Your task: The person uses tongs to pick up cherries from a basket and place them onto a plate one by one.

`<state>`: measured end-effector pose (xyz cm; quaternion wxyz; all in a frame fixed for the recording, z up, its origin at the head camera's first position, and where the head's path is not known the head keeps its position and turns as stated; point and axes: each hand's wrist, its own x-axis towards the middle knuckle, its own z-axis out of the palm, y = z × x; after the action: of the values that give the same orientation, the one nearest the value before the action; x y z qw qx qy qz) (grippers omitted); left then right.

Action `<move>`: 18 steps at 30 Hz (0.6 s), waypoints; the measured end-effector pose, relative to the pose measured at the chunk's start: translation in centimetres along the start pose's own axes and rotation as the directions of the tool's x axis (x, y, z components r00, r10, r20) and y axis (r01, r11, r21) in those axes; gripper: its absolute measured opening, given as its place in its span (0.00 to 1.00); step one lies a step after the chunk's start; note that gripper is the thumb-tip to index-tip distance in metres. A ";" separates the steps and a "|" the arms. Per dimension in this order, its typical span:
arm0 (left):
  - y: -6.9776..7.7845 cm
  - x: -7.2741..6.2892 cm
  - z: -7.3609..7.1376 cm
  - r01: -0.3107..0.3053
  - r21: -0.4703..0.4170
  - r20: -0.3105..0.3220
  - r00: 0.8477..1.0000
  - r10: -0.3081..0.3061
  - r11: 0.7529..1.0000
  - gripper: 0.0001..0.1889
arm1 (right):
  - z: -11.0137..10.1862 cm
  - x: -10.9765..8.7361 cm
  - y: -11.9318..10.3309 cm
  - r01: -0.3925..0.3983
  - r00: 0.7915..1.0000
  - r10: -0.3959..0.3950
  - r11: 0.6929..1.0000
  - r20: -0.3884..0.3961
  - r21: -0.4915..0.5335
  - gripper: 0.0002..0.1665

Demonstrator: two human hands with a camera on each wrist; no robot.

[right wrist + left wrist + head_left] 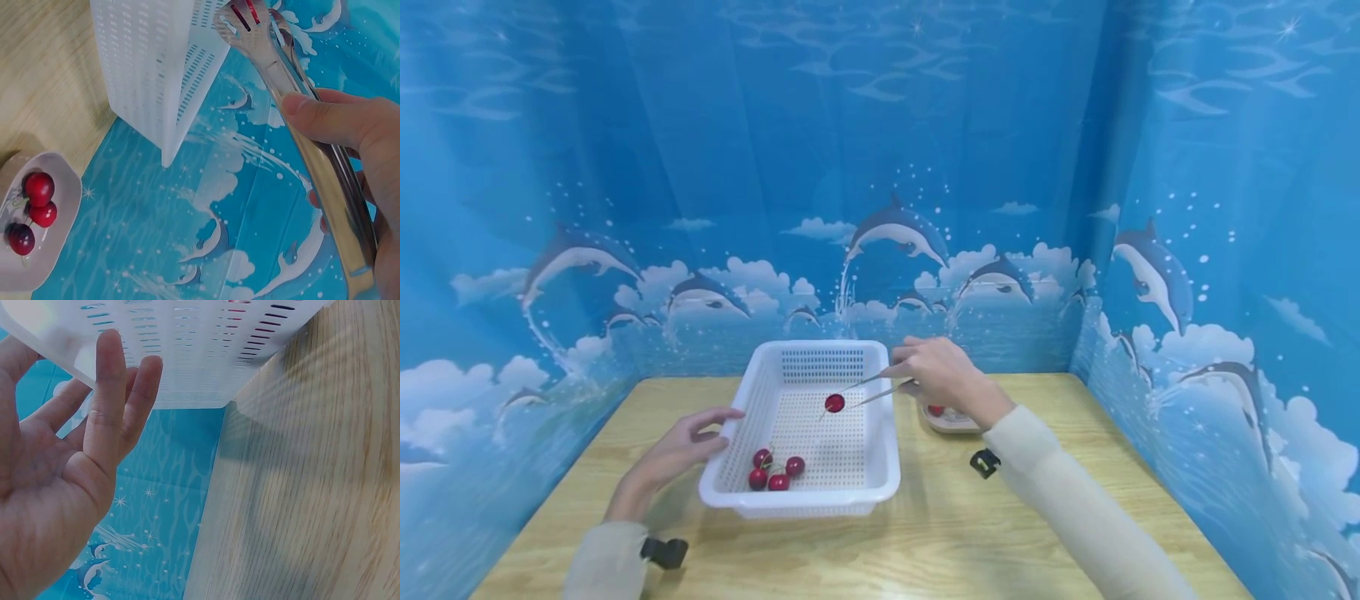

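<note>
- left hand point(688, 443) has its fingers gripping the white basket's point(800, 500) rim
- right hand point(938, 372) has its fingers wrapped round metal tongs point(322, 187), one cherry point(834, 403) at the tips, over the basket
- four more cherries point(779, 482) sitting in its near-left corner

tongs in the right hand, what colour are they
The tongs are silver, seen best in the right wrist view.
</note>
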<state>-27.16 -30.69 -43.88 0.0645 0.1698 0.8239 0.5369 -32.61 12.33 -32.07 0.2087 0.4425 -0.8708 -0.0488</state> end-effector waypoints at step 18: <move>0.1 -0.1 0.0 0.009 -0.003 -0.004 1.000 -0.009 1.000 0.29 | -0.8 -3.6 3.2 -0.011 0.992 0.008 1.000 -0.124 -0.023 0.20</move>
<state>-27.07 -30.70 -43.84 0.0656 0.1652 0.8238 0.5382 -32.81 17.20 -31.59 0.2680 0.4378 -0.8577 -0.0304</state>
